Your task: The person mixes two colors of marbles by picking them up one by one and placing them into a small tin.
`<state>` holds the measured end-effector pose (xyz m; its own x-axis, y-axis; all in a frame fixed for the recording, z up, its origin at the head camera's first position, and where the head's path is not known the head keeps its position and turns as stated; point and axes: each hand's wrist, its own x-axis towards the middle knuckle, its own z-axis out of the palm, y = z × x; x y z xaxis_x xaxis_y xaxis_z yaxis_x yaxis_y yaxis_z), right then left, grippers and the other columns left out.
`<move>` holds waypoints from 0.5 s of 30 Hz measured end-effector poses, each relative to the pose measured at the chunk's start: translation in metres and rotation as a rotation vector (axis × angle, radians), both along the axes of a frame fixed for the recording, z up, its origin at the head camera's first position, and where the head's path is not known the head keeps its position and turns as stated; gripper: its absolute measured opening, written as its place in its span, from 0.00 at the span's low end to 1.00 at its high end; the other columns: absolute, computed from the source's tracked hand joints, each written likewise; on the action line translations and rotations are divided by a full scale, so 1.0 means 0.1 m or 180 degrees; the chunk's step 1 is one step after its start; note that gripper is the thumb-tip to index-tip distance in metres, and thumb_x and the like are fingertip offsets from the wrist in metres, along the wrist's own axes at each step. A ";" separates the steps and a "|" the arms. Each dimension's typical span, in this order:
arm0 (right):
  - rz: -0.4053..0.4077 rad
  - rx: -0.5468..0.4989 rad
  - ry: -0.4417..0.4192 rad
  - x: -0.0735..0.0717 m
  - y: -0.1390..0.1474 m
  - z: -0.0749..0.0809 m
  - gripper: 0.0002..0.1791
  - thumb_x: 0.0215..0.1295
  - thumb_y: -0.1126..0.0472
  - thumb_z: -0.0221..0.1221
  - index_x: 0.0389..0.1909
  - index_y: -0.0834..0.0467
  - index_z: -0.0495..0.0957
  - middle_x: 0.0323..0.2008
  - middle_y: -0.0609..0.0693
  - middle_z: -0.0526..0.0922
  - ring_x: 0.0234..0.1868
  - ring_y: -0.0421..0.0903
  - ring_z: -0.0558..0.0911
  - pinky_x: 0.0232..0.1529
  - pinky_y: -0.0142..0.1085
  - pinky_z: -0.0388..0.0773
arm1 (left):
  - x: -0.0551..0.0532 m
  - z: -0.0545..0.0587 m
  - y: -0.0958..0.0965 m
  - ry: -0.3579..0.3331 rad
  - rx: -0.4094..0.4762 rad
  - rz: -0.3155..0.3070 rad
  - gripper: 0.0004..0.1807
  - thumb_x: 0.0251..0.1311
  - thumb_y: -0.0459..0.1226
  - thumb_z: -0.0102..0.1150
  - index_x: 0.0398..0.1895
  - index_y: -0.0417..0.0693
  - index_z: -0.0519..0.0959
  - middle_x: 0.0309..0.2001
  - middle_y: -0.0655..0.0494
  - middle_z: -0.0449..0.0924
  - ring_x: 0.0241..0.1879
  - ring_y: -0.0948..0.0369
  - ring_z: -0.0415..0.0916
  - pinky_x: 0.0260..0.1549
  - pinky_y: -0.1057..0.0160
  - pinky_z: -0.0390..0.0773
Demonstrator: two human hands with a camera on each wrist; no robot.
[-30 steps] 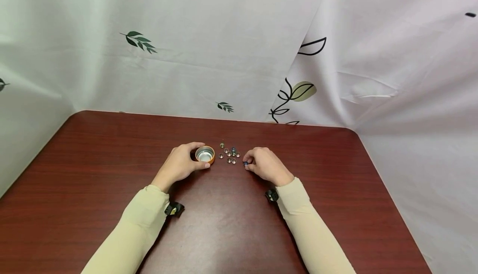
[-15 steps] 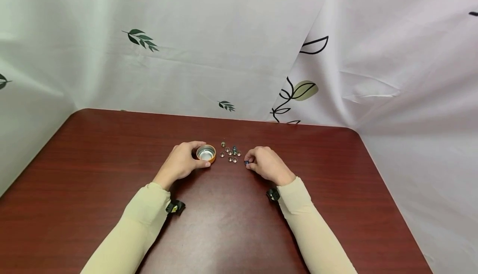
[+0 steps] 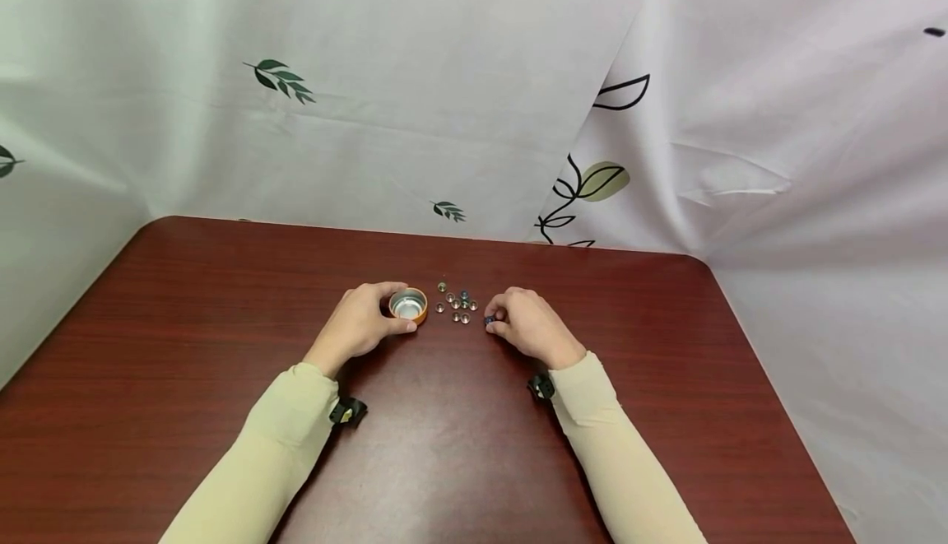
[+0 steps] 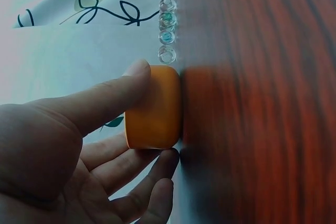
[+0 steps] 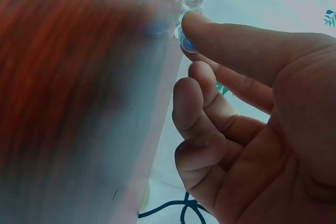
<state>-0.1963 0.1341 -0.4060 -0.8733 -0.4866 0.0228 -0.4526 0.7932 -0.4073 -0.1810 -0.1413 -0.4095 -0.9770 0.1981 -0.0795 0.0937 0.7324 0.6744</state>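
Both hands are occupied: from my remote seat I see the left hand [image 3: 355, 320] curling thumb and fingers around an orange tin [image 4: 153, 109], upright on the table [image 3: 415, 453] short of its far edge. Just right of it, glassy pieces [image 3: 456, 304] lie bunched. The right hand [image 3: 532, 326] pinches a blue piece [image 3: 490, 321]; against half a second ago it sits slightly higher or nearer the far edge, I cannot tell which. Tin and bunch stay put.

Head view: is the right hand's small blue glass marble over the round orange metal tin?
No, the right hand pinches the blue marble right of the loose glass marbles, and the tin sits on their left.
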 end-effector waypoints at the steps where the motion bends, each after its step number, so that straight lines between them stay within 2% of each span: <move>1: -0.0009 -0.0006 0.0003 0.00 0.00 0.00 0.02 0.64 0.62 0.68 0.36 0.56 0.86 0.31 0.45 0.78 0.33 0.41 0.76 0.38 0.36 0.76 | 0.00 0.00 0.00 0.0005 0.0001 0.0000 0.34 0.56 0.42 0.75 0.66 0.45 0.76 0.55 0.45 0.82 0.57 0.47 0.76 0.55 0.46 0.74; 11: -0.0124 -0.0046 0.0023 0.05 -0.03 0.01 0.02 0.64 0.61 0.69 0.34 0.55 0.86 0.27 0.45 0.73 0.30 0.42 0.72 0.35 0.37 0.73 | 0.03 0.02 0.02 -0.0060 -0.0004 0.0082 0.35 0.55 0.41 0.76 0.66 0.45 0.76 0.56 0.45 0.82 0.60 0.45 0.74 0.57 0.46 0.72; 15: -0.0139 -0.0067 0.0050 0.05 -0.06 0.02 0.03 0.64 0.61 0.69 0.35 0.56 0.86 0.28 0.45 0.76 0.30 0.42 0.74 0.36 0.37 0.74 | 0.02 0.03 0.02 -0.0072 -0.0048 0.0112 0.35 0.55 0.42 0.76 0.67 0.46 0.76 0.56 0.45 0.81 0.62 0.45 0.73 0.58 0.46 0.72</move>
<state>-0.1909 0.1280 -0.4042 -0.8931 -0.4474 0.0465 -0.4243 0.8037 -0.4172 -0.1790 -0.1396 -0.4068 -0.9812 0.1623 -0.1044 0.0524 0.7451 0.6649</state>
